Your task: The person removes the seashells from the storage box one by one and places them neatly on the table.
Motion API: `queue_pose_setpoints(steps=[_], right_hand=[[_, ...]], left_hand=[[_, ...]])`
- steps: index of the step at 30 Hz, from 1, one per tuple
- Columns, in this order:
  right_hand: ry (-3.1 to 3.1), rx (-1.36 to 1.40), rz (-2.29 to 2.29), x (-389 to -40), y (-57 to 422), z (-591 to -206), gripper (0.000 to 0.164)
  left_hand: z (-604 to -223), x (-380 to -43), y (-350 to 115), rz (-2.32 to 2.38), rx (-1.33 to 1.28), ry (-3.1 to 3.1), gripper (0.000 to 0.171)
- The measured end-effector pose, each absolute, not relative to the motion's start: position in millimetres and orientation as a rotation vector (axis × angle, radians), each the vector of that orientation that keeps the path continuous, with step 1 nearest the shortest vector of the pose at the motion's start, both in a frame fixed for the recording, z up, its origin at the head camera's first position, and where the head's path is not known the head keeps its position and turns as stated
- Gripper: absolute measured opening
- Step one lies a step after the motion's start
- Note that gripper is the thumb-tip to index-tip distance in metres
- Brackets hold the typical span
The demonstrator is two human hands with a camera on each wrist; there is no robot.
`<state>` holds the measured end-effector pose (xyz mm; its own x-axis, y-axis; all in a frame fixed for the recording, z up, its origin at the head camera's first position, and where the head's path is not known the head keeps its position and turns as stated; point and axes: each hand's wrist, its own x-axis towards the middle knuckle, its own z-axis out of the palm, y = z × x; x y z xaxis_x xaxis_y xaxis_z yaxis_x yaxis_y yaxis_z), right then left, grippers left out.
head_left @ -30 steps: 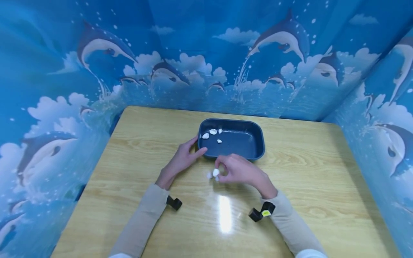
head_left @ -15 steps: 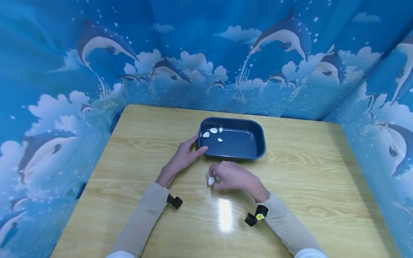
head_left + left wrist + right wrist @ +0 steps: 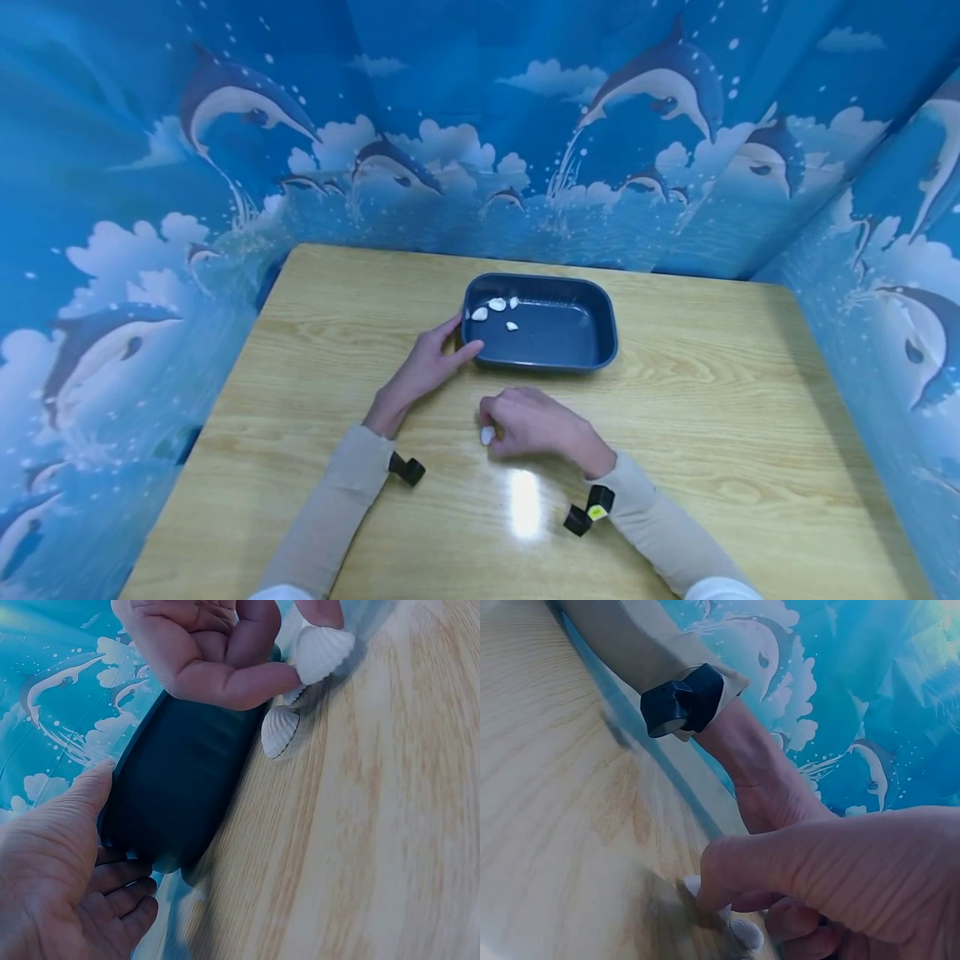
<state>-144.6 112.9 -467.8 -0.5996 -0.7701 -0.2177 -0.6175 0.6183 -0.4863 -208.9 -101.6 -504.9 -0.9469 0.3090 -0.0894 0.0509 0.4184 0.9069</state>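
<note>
Right hand [image 3: 536, 423] is pinching white, ribbed, fan-shaped shell [image 3: 325, 655] between bent fingers; second shell [image 3: 280, 733] is lying near them. Left hand [image 3: 423, 367], fingers loosely extended, is touching dark-blue, rounded-rectangular tub [image 3: 551, 337].

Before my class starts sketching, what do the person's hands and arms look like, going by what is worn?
The left hand and right hand are bare. Beige sleeves reach the wrists, with white fabric at the head view's bottom edge. A blocky black device sits at each wrist; the right one bears a yellow label.
</note>
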Motion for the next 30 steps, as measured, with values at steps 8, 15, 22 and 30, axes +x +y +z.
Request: queue_pose_setpoints(steps=[8, 15, 22, 30], right_hand=[[2.436, -1.126, -0.49, -144, 112, -473, 0.015], [2.428, -1.12, -0.483, -144, 112, -474, 0.018], [2.415, -1.024, -0.499, -147, 117, -461, 0.031], [2.515, -1.032, -0.613, -155, 134, -436, 0.008]], left_hand=[[-505, -208, -102, 1.544, 0.31, 2.435, 0.079], [-504, -208, -103, 1.547, 0.323, 2.437, 0.085], [-503, -208, -103, 1.55, 0.325, 2.427, 0.092], [-505, -208, -102, 1.567, 0.324, 2.431, 0.082]])
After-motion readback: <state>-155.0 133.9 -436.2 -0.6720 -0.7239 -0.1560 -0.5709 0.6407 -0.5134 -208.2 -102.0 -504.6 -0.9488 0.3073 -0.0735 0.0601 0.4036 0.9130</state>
